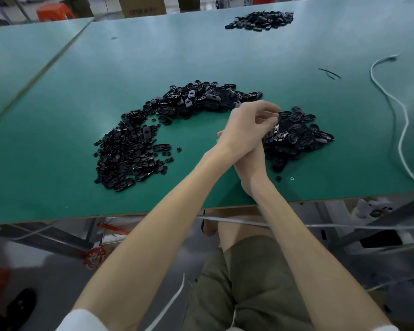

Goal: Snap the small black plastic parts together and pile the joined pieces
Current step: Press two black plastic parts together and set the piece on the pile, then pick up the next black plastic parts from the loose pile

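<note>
A long curved heap of small black plastic parts (153, 130) lies on the green table (58, 115), with oval shells at the back and tiny round pieces at the left. A second heap of black oval pieces (299, 137) lies to the right. My left hand (249, 125) reaches across over the near edge of that right heap, its fingers loosely curled, and I see no part in them. My right hand (251, 161) lies under the left wrist and is mostly hidden; only its fingertips show at the left.
A third heap of black parts (261, 20) lies at the far right of the table. A white cable (397, 111) snakes along the right side, beside thin black strips (330, 73). The table's front edge (129, 215) runs just above my knees.
</note>
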### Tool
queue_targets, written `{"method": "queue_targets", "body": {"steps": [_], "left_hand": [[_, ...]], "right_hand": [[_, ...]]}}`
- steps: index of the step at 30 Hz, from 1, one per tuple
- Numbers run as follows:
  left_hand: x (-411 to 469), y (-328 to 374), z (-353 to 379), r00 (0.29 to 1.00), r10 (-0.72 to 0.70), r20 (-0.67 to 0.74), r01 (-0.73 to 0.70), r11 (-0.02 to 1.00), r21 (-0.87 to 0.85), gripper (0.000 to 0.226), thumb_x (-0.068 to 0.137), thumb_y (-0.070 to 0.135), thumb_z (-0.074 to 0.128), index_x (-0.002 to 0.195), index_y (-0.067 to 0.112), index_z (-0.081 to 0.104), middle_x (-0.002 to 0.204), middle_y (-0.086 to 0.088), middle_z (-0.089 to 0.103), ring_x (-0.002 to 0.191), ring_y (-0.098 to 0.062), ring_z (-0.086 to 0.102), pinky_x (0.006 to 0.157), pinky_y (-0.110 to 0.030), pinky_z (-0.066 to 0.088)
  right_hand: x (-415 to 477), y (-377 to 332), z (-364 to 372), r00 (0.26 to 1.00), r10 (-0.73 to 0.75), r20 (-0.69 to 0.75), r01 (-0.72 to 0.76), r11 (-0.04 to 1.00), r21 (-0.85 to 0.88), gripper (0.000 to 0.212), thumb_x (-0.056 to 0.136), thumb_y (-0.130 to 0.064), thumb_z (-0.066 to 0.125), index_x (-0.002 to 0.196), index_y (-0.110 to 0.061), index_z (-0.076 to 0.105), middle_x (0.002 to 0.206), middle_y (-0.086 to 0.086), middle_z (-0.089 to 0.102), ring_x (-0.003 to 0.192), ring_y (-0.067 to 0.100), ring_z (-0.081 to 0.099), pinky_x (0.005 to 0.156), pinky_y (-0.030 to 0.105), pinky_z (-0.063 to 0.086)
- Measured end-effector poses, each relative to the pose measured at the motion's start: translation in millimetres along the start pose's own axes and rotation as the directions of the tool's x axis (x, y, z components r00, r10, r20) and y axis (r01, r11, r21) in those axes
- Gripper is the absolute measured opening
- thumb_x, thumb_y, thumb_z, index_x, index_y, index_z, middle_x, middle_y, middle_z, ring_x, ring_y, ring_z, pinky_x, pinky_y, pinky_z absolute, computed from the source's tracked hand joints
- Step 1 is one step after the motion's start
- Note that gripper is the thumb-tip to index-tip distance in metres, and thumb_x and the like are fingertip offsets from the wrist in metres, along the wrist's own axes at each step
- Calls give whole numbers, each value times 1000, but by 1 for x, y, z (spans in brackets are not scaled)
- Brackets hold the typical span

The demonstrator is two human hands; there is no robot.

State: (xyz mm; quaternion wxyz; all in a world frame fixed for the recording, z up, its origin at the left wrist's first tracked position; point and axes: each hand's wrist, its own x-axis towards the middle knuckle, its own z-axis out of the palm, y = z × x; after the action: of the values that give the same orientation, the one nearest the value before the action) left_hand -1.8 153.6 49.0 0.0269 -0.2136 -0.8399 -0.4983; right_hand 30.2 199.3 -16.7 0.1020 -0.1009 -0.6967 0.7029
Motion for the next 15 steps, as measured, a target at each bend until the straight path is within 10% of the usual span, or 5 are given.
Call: {"method": "queue_targets", "body": {"steps": [7, 15], "left_hand": [[-34, -33, -75, 991, -38, -126, 78, 942, 326, 25, 97, 1, 59, 111, 14, 76, 105, 4, 75, 91, -10, 65, 83, -7, 45], [-58, -85, -148, 922, -361, -142, 359, 656, 664, 19, 93, 17, 77, 110, 10, 72, 110, -11, 66, 106, -30, 61, 96, -46, 51]], "right_hand": [[0, -7, 0, 995, -76, 69, 74, 997, 32, 18, 98, 4, 59, 98, -8, 72, 82, 1, 73, 69, 8, 67, 66, 24, 52], [1, -4, -1, 995, -64, 72, 61, 997, 37, 15, 99, 3, 61, 103, -5, 72, 88, 4, 74, 75, 7, 69, 67, 21, 54]]}}
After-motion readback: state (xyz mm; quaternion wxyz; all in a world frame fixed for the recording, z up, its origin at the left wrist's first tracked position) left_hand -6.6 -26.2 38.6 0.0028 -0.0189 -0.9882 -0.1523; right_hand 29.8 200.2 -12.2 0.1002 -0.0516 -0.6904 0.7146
